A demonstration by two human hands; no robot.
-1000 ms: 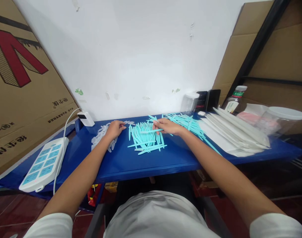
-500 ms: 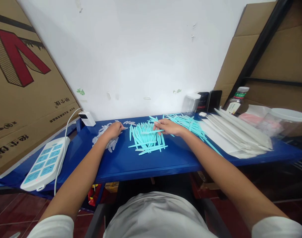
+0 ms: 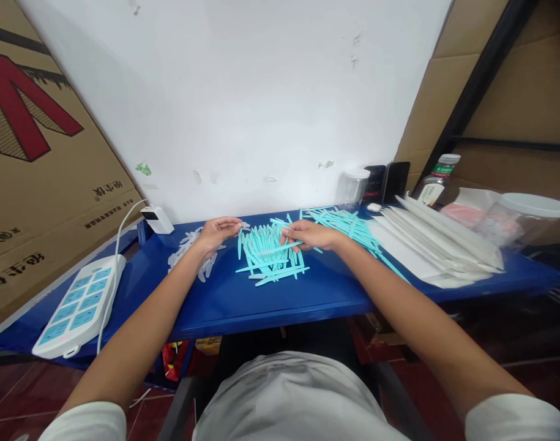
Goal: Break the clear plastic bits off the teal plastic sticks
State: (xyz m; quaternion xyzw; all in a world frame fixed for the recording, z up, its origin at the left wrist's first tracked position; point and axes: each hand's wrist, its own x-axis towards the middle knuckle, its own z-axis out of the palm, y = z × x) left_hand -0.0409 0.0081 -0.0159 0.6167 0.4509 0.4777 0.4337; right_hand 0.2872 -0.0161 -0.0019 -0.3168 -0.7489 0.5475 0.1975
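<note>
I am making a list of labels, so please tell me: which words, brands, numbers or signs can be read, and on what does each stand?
None reads with certainty.
Cardboard box: black characters, seemingly upside down, not surely legible; smaller line too small; red figure unclear.
Bottle: lettering too small.
Dark upright device: faint marks, too blurred.
White device with cable: nothing legible.

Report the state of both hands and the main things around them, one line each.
Left hand: curled; whether it holds anything is unclear
Right hand: closed on a teal stick
Middle teal heap: loose, overlapping
Second teal heap: loose, spread out
Clear pieces: scattered, partly hidden
White packets: stacked
Small jar: lid on
Large tub: lid on
Bottle: capped
Power strip: no plugs visible
</note>
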